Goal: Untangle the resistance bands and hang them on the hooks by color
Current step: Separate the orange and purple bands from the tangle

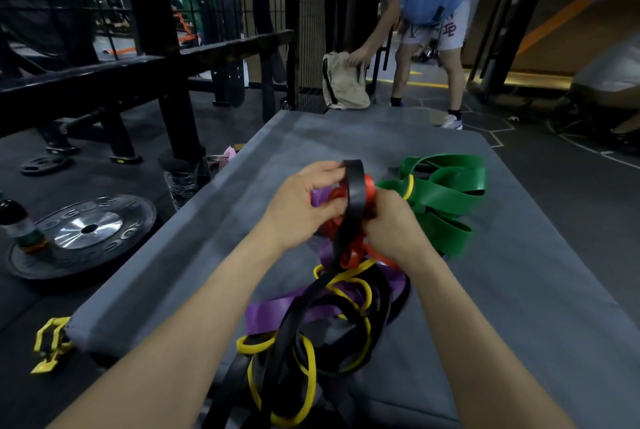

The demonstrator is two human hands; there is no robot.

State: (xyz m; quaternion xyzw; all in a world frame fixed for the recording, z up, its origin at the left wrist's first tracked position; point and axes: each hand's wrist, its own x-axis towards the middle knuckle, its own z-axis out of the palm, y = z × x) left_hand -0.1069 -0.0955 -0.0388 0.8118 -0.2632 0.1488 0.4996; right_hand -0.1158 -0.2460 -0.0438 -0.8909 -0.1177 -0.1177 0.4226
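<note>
both hands hold a grip on the knot of bands raised above the grey mat (502, 290): the left hand (304, 203) pinches the top loop of a black band (353, 200) between thumb and fingers, and the right hand (391, 224) curls its fingers around the red band (367, 186) just beside it. the black band runs down between the wrists into a tangled heap of black, yellow bands (304, 369) and a purple band (266, 310) lying on the mat near the person. the green bands (446, 193) lie bunched on the mat just right of the hands, with a thin yellow loop around them. on the floor to the left rests a weight plate (83, 238). farther back, another person (426, 12) bends over a beige bag (343, 82).
</note>
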